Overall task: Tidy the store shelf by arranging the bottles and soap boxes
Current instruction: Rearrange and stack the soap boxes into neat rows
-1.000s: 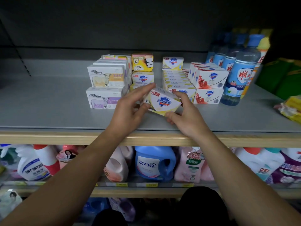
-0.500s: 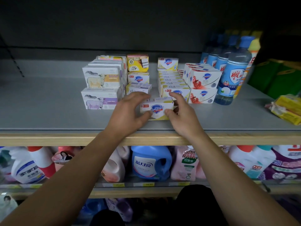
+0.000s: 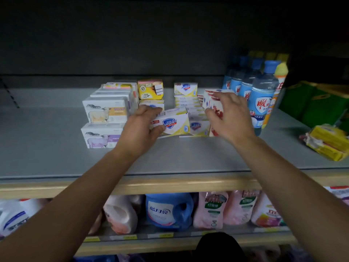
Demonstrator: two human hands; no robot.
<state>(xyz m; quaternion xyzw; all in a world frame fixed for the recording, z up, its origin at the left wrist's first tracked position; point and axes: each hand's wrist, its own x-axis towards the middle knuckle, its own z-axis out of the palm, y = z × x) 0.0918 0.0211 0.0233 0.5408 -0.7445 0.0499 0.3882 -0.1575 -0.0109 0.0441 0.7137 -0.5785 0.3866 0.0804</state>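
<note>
My left hand (image 3: 139, 129) grips a white-and-yellow soap box (image 3: 175, 123), tilted and low over the grey shelf (image 3: 47, 148), in front of a row of matching boxes (image 3: 188, 104). My right hand (image 3: 232, 118) is further right, with thumb and fingers curled round the upper red-and-white soap box (image 3: 209, 97) of a small stack. Blue-capped bottles (image 3: 262, 95) stand in a row just right of that stack. White sheep-print soap boxes (image 3: 105, 112) are stacked to the left.
A small yellow box (image 3: 150, 89) sits on top of another box behind my left hand. Yellow wrapped packs (image 3: 326, 140) lie at the shelf's right edge, with green packs (image 3: 311, 103) behind them. Detergent jugs (image 3: 168, 210) fill the shelf below.
My right hand let go of the white-and-yellow box and moved right onto the red-and-white stack. My left hand moved the box back toward its row.
</note>
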